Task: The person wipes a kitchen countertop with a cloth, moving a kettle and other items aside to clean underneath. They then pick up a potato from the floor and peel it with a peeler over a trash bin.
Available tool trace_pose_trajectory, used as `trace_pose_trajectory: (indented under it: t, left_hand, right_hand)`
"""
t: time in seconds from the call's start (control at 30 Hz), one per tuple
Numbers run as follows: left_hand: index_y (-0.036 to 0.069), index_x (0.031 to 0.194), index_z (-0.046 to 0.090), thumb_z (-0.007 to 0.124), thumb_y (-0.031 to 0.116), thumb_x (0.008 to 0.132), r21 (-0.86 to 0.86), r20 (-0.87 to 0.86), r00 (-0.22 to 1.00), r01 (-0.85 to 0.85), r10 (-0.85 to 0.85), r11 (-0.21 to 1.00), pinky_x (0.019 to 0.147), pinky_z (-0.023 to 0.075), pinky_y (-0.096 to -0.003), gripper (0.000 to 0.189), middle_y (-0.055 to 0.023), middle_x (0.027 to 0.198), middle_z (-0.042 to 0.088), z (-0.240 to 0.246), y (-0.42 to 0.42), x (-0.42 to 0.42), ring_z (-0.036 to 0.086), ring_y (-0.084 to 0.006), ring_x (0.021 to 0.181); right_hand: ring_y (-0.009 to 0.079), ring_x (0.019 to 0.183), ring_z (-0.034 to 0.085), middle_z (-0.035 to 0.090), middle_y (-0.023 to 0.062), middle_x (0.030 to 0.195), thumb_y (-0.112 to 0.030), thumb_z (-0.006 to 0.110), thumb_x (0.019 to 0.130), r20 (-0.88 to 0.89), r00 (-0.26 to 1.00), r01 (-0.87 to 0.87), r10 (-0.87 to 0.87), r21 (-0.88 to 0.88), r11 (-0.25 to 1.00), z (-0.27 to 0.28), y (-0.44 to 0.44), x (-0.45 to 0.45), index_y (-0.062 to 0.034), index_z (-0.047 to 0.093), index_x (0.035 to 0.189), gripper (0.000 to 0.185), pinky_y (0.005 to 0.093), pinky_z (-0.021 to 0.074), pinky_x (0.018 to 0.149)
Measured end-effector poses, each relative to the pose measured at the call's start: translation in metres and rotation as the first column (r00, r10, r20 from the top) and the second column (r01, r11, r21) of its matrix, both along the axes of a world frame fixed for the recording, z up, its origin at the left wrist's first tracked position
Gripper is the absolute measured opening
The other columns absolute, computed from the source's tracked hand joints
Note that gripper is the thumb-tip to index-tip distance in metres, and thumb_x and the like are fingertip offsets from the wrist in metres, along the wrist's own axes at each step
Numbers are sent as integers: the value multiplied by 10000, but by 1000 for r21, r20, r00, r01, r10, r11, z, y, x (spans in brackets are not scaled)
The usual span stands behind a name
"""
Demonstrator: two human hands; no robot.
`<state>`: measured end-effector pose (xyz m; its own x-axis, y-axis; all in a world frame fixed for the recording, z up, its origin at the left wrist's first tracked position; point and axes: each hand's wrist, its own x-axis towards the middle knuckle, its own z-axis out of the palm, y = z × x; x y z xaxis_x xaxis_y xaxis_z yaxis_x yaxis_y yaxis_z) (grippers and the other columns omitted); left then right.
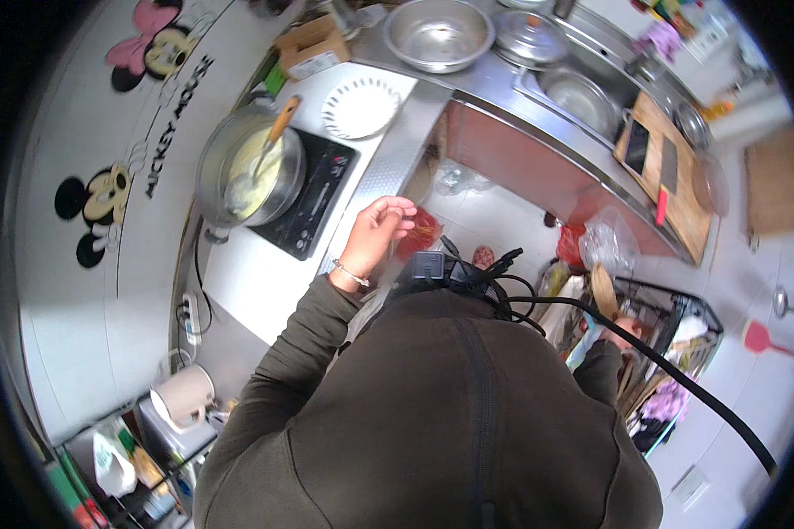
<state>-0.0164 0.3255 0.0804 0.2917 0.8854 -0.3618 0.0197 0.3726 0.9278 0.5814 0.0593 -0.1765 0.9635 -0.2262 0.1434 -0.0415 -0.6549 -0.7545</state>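
My left hand [378, 235], with a bracelet at the wrist, is beside the counter edge. Its fingers are loosely bent and nothing shows in them. On the right, my right hand [625, 330] is in a wire rack [698, 307] of mixed items, close to a flat wooden utensil [603, 291]; whether it grips anything is unclear. A steel pot [212, 165] with pale yellow food [264, 188] sits on a black induction cooker [324, 178]. A wooden-handled metal utensil [281, 125] leans in the pot. Near the cooker lies a white plate [360, 108] with a patterned rim.
Along the far counter are a steel basin [439, 33], a lidded pot [530, 36] and a steel pan [579, 99]. A red-handled knife [665, 178] and a phone [637, 145] lie on a wooden board [688, 198]. A black cable [661, 364] crosses before my right arm.
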Motion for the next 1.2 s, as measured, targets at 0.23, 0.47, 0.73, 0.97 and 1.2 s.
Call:
trace_pose_trajectory:
  t: [0.23, 0.47, 0.73, 0.97, 1.2]
  left_hand:
    - [44, 1223, 646, 515, 144, 1062, -130, -67, 974, -226, 218, 965, 862, 551, -268, 230, -50, 1176, 708, -28, -39, -63, 691, -129, 968]
    - [40, 1216, 657, 537, 148, 1064, -180, -74, 930, -368, 361, 912, 812, 557, -253, 222, -51, 1114, 726, -46, -45, -82, 698, -120, 911]
    - [57, 1249, 630, 524, 192, 1073, -194, -71, 878, -478, 474, 857, 874, 545, -282, 246, -51, 1185, 703, -39, 8, -42, 683, -142, 1004]
    - [63, 1260, 629, 543, 248, 1082, -42, -20, 853, -521, 521, 852, 880, 546, -300, 271, -59, 1205, 698, -25, 55, 7, 689, -167, 1036]
    - [84, 1236, 638, 533, 217, 1081, -146, -163, 687, -726, 708, 672, 860, 552, -305, 230, -43, 1194, 706, -34, 12, 17, 692, -158, 1003]
  right_hand:
    - [258, 1062, 681, 724, 169, 1175, -23, 562, 941, 122, 551, -834, 826, 127, 537, 59, 177, -99, 18, 683, 1233, 319, 365, 512, 976]
    - [121, 993, 685, 718, 81, 1183, -120, 543, 1066, 10, -25, -896, 1000, 443, -27, 123, 370, -221, -14, 667, 1274, 264, 259, 549, 832]
    - [178, 1085, 676, 649, 99, 1284, -261, 619, 1045, -214, -196, -584, 957, 810, 62, 160, 540, -274, -9, 524, 1424, 465, 279, 563, 855]
    - [236, 1050, 694, 642, 145, 1252, -297, 635, 1008, -411, -399, -473, 820, 858, 200, 167, 632, -280, -21, 479, 1374, 484, 348, 597, 850]
    - [203, 698, 635, 638, 113, 1047, -132, 594, 949, -337, -242, -433, 910, 877, 210, 148, 667, -286, -33, 534, 1252, 325, 302, 585, 616]
